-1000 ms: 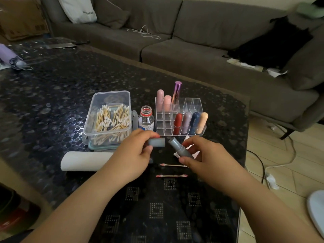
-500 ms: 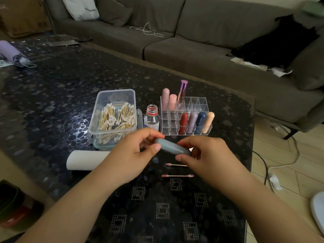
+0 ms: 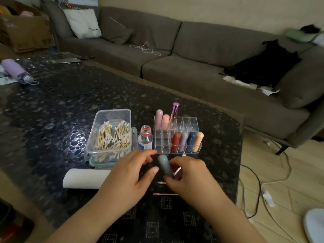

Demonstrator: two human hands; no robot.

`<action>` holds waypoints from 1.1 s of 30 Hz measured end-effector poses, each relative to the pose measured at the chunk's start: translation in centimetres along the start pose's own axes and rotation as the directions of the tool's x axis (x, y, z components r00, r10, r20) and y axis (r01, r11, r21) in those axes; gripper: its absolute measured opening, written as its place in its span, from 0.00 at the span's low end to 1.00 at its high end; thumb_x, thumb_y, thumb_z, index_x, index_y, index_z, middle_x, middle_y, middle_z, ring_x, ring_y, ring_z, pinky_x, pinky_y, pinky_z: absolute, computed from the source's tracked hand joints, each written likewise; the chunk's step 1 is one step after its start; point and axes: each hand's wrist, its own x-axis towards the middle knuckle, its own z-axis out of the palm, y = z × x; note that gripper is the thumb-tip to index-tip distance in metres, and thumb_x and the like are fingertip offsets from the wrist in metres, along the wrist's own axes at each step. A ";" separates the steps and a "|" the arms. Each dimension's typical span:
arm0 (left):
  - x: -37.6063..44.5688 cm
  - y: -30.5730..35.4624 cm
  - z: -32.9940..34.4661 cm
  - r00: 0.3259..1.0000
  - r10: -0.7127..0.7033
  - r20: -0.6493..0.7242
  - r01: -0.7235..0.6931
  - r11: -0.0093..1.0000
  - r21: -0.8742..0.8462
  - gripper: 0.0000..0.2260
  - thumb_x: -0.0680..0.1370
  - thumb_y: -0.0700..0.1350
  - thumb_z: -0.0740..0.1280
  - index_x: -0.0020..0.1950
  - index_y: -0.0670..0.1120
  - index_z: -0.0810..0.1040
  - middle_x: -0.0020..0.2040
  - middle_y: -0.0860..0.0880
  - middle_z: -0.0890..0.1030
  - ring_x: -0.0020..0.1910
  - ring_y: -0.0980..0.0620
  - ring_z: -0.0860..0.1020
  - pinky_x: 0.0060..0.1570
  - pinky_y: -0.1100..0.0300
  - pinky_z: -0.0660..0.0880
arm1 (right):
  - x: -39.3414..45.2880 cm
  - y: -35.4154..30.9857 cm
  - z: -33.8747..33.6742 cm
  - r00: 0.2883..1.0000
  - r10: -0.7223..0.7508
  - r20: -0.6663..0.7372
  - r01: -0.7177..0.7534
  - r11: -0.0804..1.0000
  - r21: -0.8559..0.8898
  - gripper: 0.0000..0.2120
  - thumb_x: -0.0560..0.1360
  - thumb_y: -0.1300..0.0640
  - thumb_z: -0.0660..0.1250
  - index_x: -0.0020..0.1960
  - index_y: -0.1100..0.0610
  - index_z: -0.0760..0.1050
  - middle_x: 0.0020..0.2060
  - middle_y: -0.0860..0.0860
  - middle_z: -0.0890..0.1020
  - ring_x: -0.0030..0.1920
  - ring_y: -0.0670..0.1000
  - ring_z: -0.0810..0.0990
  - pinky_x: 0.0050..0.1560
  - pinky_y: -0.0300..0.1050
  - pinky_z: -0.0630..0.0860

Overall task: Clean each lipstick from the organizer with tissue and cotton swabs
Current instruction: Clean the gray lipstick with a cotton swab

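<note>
R hand (image 3: pixel 189 174): grips grey lipstick (image 3: pixel 165 166), upright, w/ curled fingers.
L hand (image 3: pixel 130 174): beside it, fingers loose, holds nothing.
Organizer (image 3: pixel 177 135): just behind, on table (image 3: pixel 52 109).

White tote bag (image 3: pixel 82 23) on sofa: small dark printed word, blurred, looks like "STARBUCKS", not certain. Bottle (image 3: pixel 145 137) label and cardboard box (image 3: pixel 26 34) markings illegible.

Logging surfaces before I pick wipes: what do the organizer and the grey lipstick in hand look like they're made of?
Organizer: clear, hard, glossy plastic, probably acrylic; the lipsticks and cell walls show through it. Grey lipstick, held in the right hand: opaque, matte-looking case, likely plastic; it shows no sharp glints, though blur leaves the finish uncertain.
</note>
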 end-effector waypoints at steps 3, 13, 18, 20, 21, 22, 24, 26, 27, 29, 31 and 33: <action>1.8 0.5 -1.5 0.996 0.087 0.007 -0.087 0.980 0.178 0.20 0.75 0.59 0.56 0.58 0.50 0.77 0.50 0.57 0.78 0.48 0.58 0.76 0.48 0.60 0.74 | 1.1 0.5 -2.8 0.984 0.149 -0.096 -0.138 0.984 0.112 0.08 0.72 0.52 0.71 0.51 0.51 0.78 0.44 0.43 0.81 0.44 0.42 0.80 0.46 0.32 0.76; 11.1 1.9 -2.9 0.970 0.182 0.160 -0.241 0.788 0.567 0.15 0.81 0.52 0.55 0.64 0.50 0.70 0.58 0.52 0.75 0.57 0.52 0.73 0.56 0.58 0.67 | 12.2 2.7 -8.1 0.938 0.342 -0.061 -0.332 0.933 0.137 0.16 0.72 0.56 0.72 0.58 0.54 0.74 0.50 0.50 0.77 0.48 0.47 0.75 0.48 0.40 0.74; 12.7 0.5 -1.8 0.974 0.160 0.162 -0.225 0.783 0.580 0.14 0.81 0.51 0.54 0.63 0.48 0.70 0.58 0.51 0.75 0.57 0.51 0.73 0.56 0.58 0.67 | 15.0 4.3 -6.6 0.931 0.365 0.005 -0.364 0.928 0.081 0.15 0.72 0.57 0.72 0.58 0.55 0.74 0.47 0.49 0.77 0.46 0.47 0.76 0.46 0.39 0.74; 12.8 0.2 -1.4 0.974 0.149 0.173 -0.222 0.789 0.573 0.15 0.81 0.51 0.54 0.64 0.48 0.69 0.60 0.50 0.75 0.58 0.51 0.73 0.57 0.58 0.66 | 15.5 4.7 -6.0 0.933 0.359 0.021 -0.360 0.931 0.067 0.14 0.72 0.57 0.72 0.57 0.55 0.75 0.46 0.49 0.77 0.44 0.46 0.76 0.44 0.38 0.73; 12.8 0.0 -1.2 0.973 0.142 0.181 -0.221 0.794 0.566 0.15 0.81 0.51 0.54 0.65 0.48 0.69 0.62 0.50 0.74 0.59 0.50 0.73 0.57 0.58 0.66 | 15.7 4.9 -5.7 0.934 0.356 0.033 -0.358 0.932 0.065 0.13 0.72 0.57 0.72 0.56 0.55 0.75 0.45 0.48 0.77 0.43 0.46 0.76 0.42 0.37 0.73; 12.7 -0.1 -1.0 0.972 0.140 0.187 -0.222 0.798 0.560 0.15 0.81 0.52 0.54 0.66 0.49 0.67 0.63 0.50 0.73 0.59 0.51 0.72 0.57 0.58 0.66 | 15.9 5.0 -5.4 0.933 0.356 0.049 -0.359 0.932 0.060 0.12 0.72 0.58 0.72 0.55 0.55 0.76 0.44 0.48 0.77 0.43 0.46 0.76 0.41 0.37 0.72; 12.4 -0.3 -0.6 0.970 0.146 0.192 -0.231 0.795 0.561 0.16 0.81 0.52 0.53 0.68 0.49 0.65 0.63 0.51 0.72 0.60 0.51 0.71 0.58 0.58 0.65 | 16.2 5.2 -4.9 0.928 0.365 0.079 -0.369 0.929 0.037 0.11 0.72 0.57 0.72 0.53 0.54 0.76 0.42 0.48 0.77 0.41 0.45 0.76 0.40 0.37 0.71; 12.1 -0.4 -0.3 0.970 0.150 0.193 -0.234 0.795 0.559 0.17 0.81 0.53 0.52 0.69 0.50 0.63 0.64 0.52 0.71 0.60 0.52 0.70 0.58 0.59 0.65 | 16.4 5.5 -4.5 0.926 0.370 0.077 -0.373 0.927 0.030 0.09 0.72 0.57 0.72 0.50 0.53 0.75 0.39 0.48 0.76 0.39 0.45 0.75 0.38 0.36 0.70; 11.9 -0.5 -0.3 0.970 0.149 0.193 -0.234 0.798 0.556 0.18 0.81 0.53 0.52 0.70 0.50 0.63 0.64 0.52 0.71 0.61 0.52 0.70 0.58 0.59 0.64 | 16.4 5.6 -4.4 0.927 0.368 0.068 -0.371 0.928 0.029 0.08 0.72 0.57 0.72 0.49 0.53 0.74 0.38 0.48 0.75 0.38 0.44 0.74 0.36 0.36 0.68; 11.8 -0.5 -0.2 0.971 0.150 0.189 -0.230 0.805 0.546 0.18 0.81 0.53 0.52 0.70 0.50 0.62 0.64 0.53 0.70 0.61 0.53 0.69 0.59 0.59 0.64 | 16.4 5.8 -4.2 0.927 0.370 0.061 -0.372 0.928 0.023 0.08 0.72 0.56 0.72 0.47 0.53 0.74 0.37 0.47 0.74 0.36 0.44 0.73 0.33 0.35 0.67; 11.9 -0.6 -0.2 0.972 0.152 0.181 -0.227 0.809 0.542 0.18 0.81 0.53 0.52 0.70 0.50 0.62 0.63 0.53 0.71 0.61 0.53 0.69 0.59 0.59 0.64 | 16.2 6.0 -4.1 0.922 0.380 0.070 -0.383 0.923 0.035 0.08 0.72 0.56 0.72 0.49 0.53 0.75 0.37 0.47 0.74 0.36 0.43 0.73 0.33 0.35 0.67; 11.9 -0.5 -0.2 0.972 0.149 0.181 -0.225 0.812 0.538 0.18 0.81 0.53 0.53 0.70 0.51 0.63 0.62 0.54 0.71 0.60 0.53 0.70 0.59 0.59 0.64 | 16.0 5.9 -4.1 0.919 0.386 0.078 -0.391 0.919 0.059 0.13 0.72 0.56 0.72 0.56 0.54 0.77 0.39 0.47 0.76 0.37 0.44 0.74 0.34 0.35 0.69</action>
